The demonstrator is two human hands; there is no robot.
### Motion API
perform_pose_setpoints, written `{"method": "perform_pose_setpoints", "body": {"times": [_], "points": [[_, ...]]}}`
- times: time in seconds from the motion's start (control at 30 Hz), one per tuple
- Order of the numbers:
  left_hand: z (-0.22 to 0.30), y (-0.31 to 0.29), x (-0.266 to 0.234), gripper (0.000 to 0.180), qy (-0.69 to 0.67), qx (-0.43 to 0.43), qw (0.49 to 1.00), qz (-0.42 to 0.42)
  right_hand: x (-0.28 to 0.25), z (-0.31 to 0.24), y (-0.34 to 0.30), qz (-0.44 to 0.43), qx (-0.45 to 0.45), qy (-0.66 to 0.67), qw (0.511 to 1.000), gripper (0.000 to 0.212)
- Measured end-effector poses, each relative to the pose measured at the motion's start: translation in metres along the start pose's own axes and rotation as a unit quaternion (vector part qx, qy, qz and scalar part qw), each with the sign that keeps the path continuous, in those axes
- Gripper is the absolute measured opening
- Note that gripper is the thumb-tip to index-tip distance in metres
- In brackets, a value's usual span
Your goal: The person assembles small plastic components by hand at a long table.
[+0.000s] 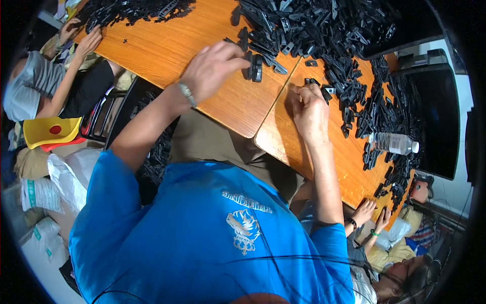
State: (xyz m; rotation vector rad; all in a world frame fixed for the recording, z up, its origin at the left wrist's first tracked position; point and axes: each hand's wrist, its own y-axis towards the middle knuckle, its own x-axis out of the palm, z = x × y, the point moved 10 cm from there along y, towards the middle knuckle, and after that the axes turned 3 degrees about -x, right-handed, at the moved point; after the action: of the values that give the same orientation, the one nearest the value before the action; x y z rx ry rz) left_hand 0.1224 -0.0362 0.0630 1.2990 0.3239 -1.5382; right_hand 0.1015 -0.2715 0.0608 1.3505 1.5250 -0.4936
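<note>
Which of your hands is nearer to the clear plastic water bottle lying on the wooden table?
Right. The right hand rests on the table with only a band of black plastic parts between it and the clear plastic water bottle; the left hand is farther off, beyond the right one.

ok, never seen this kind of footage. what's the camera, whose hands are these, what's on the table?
One fisheye camera worn on a person's head, looking down, so edges bend. No machine: the two bare hands belong to the wearer in the blue shirt. The left hand touches a small stack of black clips; the right hand pinches one small clip. Both rest on an orange wooden table heaped with black plastic clips. A water bottle lies at the right. Other people's hands show top left and bottom right.
</note>
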Motion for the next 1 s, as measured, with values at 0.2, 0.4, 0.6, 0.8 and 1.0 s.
{"method": "perform_pose_setpoints", "body": {"times": [0.2, 0.4, 0.6, 0.8, 1.0], "points": [[0.012, 0.025, 0.038, 0.025, 0.077, 0.143, 0.987, 0.014, 0.001, 0.014, -0.019, -0.080, -0.007, -0.083, 0.993, 0.030], [0.014, 0.028, 0.047, 0.024, 0.049, 0.127, 0.990, -0.029, 0.017, 0.021, -0.017, -0.133, 0.012, -0.072, 0.988, 0.035], [0.007, 0.015, 0.041, 0.025, -0.202, -0.044, 0.975, -0.080, 0.015, 0.003, -0.019, -0.134, -0.047, -0.075, 0.987, 0.032], [0.001, -0.024, 0.068, 0.031, -0.614, -0.183, 0.767, -0.036, 0.008, 0.007, -0.008, -0.113, 0.013, 0.015, 0.993, 0.034], [-0.002, -0.039, 0.040, 0.020, -0.233, -0.119, 0.965, 0.002, 0.038, -0.001, -0.027, -0.025, 0.056, 0.191, 0.980, 0.029]]}}
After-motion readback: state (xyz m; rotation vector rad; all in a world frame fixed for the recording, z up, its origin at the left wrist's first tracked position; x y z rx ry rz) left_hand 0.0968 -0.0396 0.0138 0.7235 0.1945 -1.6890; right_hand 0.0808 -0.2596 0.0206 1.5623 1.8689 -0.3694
